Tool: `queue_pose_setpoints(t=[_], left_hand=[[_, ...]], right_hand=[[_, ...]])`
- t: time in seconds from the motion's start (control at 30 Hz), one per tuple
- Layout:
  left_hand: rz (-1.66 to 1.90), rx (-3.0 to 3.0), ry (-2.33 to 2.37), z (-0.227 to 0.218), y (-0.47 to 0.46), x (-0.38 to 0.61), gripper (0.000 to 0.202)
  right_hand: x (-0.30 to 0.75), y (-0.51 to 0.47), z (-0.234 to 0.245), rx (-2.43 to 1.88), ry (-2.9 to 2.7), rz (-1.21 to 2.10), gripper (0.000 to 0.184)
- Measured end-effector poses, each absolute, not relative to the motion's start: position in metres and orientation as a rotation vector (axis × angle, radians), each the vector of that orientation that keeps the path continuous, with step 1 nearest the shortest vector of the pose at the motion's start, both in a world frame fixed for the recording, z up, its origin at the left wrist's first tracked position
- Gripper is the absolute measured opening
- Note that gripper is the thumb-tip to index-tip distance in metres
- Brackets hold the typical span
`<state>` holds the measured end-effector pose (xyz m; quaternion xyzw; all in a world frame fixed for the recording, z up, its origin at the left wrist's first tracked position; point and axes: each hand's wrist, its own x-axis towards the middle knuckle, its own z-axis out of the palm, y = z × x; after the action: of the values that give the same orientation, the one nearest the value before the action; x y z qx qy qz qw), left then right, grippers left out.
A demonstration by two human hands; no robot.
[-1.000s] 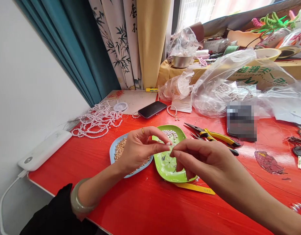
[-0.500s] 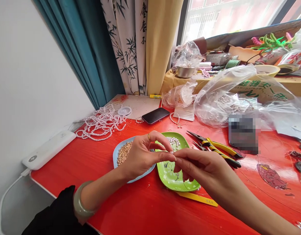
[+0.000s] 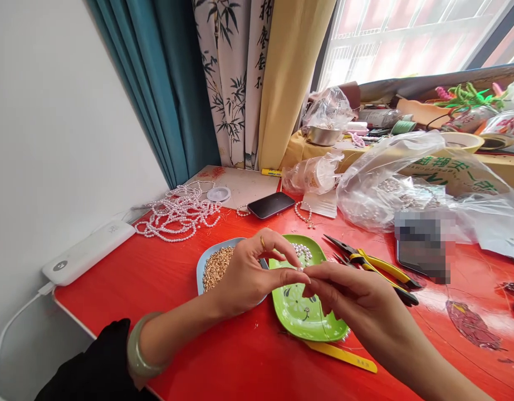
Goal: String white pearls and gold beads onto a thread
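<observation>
My left hand (image 3: 250, 273) pinches a small white pearl bead (image 3: 299, 269) between thumb and forefinger. The fingertips of my right hand (image 3: 359, 298) are closed right beside that bead, pinching a thin thread (image 3: 322, 312) that hangs below them. Both hands meet over a green plate (image 3: 290, 323) with loose pearl beads (image 3: 303, 252) at its far side. Partly covered by my left hand, a blue plate (image 3: 200, 273) holds many small gold beads (image 3: 216, 268). Whether the thread passes through the bead is too small to tell.
Behind the right hand lie yellow-black pliers (image 3: 384, 267) and a phone (image 3: 419, 250). Yellow tweezers (image 3: 344, 356) rest near the green plate. Strung pearls (image 3: 177, 214), a black phone (image 3: 271, 205), a white power bank (image 3: 89, 250) and plastic bags (image 3: 365, 195) sit farther back.
The view has shifted slightly, so everything sits a little lower and to the right. Both hands keep their pinch at the bead, with hardly any other movement.
</observation>
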<state>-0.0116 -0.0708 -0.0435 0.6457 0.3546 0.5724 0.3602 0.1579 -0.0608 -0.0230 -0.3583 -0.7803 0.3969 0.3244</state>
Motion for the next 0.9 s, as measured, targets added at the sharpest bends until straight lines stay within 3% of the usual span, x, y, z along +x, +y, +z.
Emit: queue_pose_setpoints(t=[0.4,0.9], left_hand=[[1.645,2.161,0.874,-0.031,-0.082,-0.009,0.012],[1.595,2.159,0.864,-0.031,-0.081,-0.009,0.009]], right_hand=[[0.159,-0.061,-0.028,-0.719,-1.966,1.079,0.014],[0.162,-0.055,-0.032,-0.577,-2.058,0.857,0.017]])
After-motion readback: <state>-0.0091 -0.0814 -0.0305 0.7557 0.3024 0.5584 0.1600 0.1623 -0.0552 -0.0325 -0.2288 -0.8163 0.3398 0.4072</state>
